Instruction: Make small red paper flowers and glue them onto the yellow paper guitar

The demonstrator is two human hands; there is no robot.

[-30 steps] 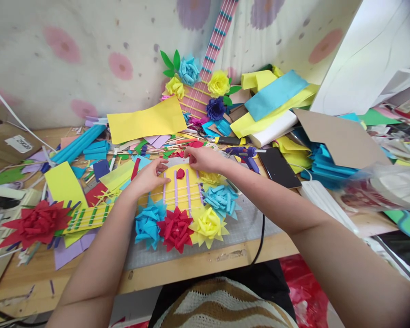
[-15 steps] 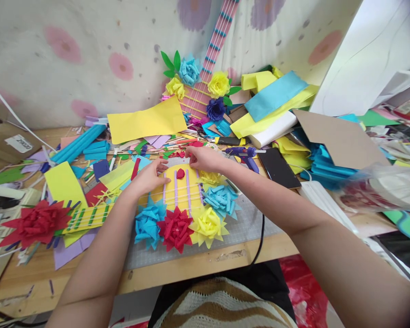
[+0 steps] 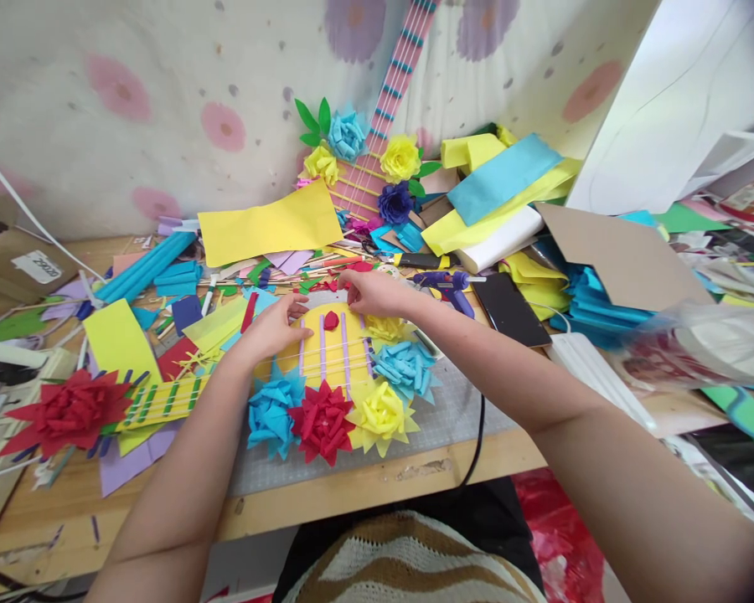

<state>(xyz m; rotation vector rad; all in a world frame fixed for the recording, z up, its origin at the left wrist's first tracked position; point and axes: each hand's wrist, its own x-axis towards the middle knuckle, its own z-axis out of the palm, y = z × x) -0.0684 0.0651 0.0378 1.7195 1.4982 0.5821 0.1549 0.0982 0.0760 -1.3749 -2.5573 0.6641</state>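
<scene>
A yellow paper guitar (image 3: pixel 334 347) lies on a grey cutting mat (image 3: pixel 458 410), its green-striped neck pointing left under my left forearm. Lilac strips, white strings and a small red piece (image 3: pixel 331 321) are on its face. Blue, red and yellow paper flowers edge the body, among them a red flower (image 3: pixel 323 423) at the front. My left hand (image 3: pixel 280 327) grips the body's upper left edge, thumb on the face. At the far edge my right hand (image 3: pixel 374 295) has curled fingers closed on the rim; its fingertips are partly hidden.
A purple glue gun (image 3: pixel 449 286) and a black phone (image 3: pixel 511 308) lie right of the guitar. Behind, a pink paper guitar (image 3: pixel 386 126) leans against the curtain. Paper scraps, sticks and a cardboard sheet (image 3: pixel 622 255) crowd the wooden table (image 3: pixel 389 473). A black cable (image 3: pixel 479 440) hangs over the front edge.
Both hands keep their places on the guitar, with hardly any movement. The camera view has shifted very slightly.
</scene>
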